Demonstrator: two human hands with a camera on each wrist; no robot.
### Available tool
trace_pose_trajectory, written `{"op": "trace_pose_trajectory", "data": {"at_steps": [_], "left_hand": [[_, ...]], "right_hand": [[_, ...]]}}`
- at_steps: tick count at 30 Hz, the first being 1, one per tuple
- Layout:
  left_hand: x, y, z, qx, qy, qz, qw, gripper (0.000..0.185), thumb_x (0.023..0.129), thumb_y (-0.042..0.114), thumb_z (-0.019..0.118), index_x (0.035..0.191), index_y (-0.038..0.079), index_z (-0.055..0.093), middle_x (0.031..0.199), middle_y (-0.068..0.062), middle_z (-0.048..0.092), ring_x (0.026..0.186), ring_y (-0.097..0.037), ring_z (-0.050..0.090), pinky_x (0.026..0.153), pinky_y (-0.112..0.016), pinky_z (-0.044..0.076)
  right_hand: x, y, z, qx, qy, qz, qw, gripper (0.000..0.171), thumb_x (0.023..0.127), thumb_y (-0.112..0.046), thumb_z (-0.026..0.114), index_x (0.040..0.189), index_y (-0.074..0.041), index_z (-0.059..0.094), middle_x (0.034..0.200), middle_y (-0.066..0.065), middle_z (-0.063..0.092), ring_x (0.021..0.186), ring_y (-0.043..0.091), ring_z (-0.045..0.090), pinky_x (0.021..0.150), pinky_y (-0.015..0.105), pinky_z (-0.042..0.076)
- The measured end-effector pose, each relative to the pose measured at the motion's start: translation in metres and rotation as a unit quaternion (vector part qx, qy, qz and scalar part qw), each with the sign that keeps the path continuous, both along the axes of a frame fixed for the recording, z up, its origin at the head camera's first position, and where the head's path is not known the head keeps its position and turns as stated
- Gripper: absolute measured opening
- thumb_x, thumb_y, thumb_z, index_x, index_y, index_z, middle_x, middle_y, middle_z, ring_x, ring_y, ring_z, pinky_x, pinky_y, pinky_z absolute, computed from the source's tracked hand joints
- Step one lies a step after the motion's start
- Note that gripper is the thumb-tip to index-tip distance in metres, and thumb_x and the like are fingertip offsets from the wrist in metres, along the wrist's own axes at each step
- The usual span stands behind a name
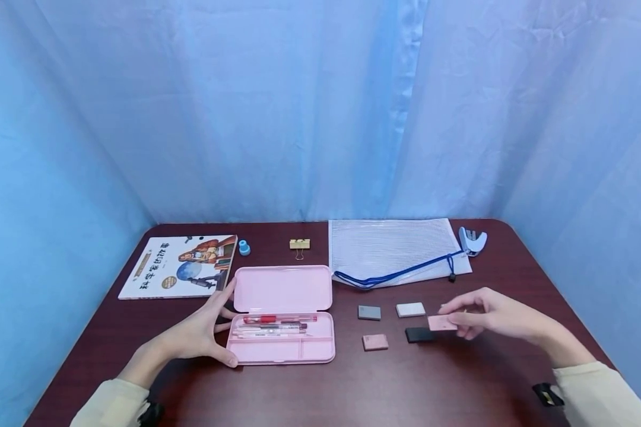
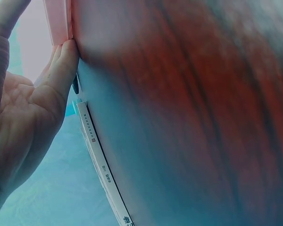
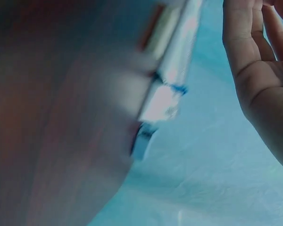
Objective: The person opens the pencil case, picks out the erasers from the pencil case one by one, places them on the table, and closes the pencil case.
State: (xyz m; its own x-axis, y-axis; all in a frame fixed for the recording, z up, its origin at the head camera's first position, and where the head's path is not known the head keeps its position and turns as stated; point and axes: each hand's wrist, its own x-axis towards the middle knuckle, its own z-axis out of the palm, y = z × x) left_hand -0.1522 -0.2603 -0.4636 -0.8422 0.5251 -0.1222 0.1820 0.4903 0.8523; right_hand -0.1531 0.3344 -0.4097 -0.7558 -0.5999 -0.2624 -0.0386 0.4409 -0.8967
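Note:
In the head view, my left hand rests at the left side of an open pink pencil case, fingers spread, thumb at its front-left corner. Several pens lie in its rear compartment. My right hand pinches a flat pink block, eraser-like, between thumb and fingers, raised near a black block. Beside these lie a white block, a grey block and another pink block. The left wrist view shows fingertips touching the case's edge. In the right wrist view, the fingertips are cut off.
A book lies at the left. Behind the case are a small blue object and a yellow binder clip. At the back right, a white mesh pouch with a blue cord lies near a light-blue stapler.

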Motion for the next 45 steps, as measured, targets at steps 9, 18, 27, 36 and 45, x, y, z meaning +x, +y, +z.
{"op": "trace_pose_trajectory", "data": {"at_steps": [9, 18, 27, 36, 45], "left_hand": [[0.0, 0.002, 0.002, -0.002, -0.003, 0.001, 1.0, 0.141, 0.066, 0.028, 0.098, 0.164, 0.028, -0.005, 0.15, -0.01, 0.025, 0.128, -0.028, 0.048, 0.102, -0.034, 0.051], [0.0, 0.0, 0.004, -0.002, -0.007, 0.002, 1.0, 0.142, 0.066, 0.027, 0.098, 0.164, 0.026, -0.005, 0.151, -0.011, 0.023, 0.128, -0.029, 0.048, 0.102, -0.034, 0.051], [0.0, 0.0, 0.003, -0.001, -0.01, 0.001, 0.9999, 0.142, 0.066, 0.027, 0.098, 0.164, 0.025, -0.005, 0.154, -0.011, 0.021, 0.128, -0.028, 0.049, 0.104, -0.034, 0.05], [0.0, 0.0, 0.002, -0.001, -0.007, -0.001, 1.0, 0.142, 0.066, 0.028, 0.098, 0.164, 0.026, -0.005, 0.154, -0.012, 0.021, 0.128, -0.029, 0.049, 0.103, -0.034, 0.05], [0.005, 0.002, 0.006, 0.01, -0.003, 0.001, 0.9999, 0.143, 0.069, 0.025, 0.097, 0.162, 0.03, -0.012, 0.153, -0.014, 0.02, 0.13, -0.033, 0.047, 0.102, -0.037, 0.051]], "right_hand": [[-0.001, 0.039, -0.028, 0.015, -0.042, -0.003, 0.999, 0.032, 0.104, -0.01, 0.057, 0.128, 0.01, 0.062, 0.106, 0.02, 0.067, 0.082, 0.023, 0.069, 0.072, 0.042, 0.063], [-0.003, 0.046, -0.039, 0.059, -0.043, -0.03, 0.997, 0.037, 0.104, -0.015, 0.059, 0.128, 0.013, 0.06, 0.101, 0.016, 0.067, 0.08, 0.022, 0.067, 0.067, 0.038, 0.062], [-0.002, 0.047, -0.037, 0.072, -0.042, -0.033, 0.996, 0.039, 0.104, -0.016, 0.058, 0.128, 0.015, 0.058, 0.098, 0.013, 0.068, 0.078, 0.022, 0.066, 0.065, 0.037, 0.062], [-0.002, 0.049, -0.03, 0.08, -0.031, -0.046, 0.995, 0.04, 0.103, -0.017, 0.06, 0.132, 0.011, 0.058, 0.101, 0.016, 0.065, 0.078, 0.025, 0.065, 0.068, 0.038, 0.062], [-0.005, 0.042, -0.005, -0.015, -0.041, -0.078, 0.996, 0.043, 0.108, -0.017, 0.052, 0.144, 0.006, 0.048, 0.118, 0.029, 0.06, 0.095, 0.041, 0.068, 0.08, 0.051, 0.061]]}}
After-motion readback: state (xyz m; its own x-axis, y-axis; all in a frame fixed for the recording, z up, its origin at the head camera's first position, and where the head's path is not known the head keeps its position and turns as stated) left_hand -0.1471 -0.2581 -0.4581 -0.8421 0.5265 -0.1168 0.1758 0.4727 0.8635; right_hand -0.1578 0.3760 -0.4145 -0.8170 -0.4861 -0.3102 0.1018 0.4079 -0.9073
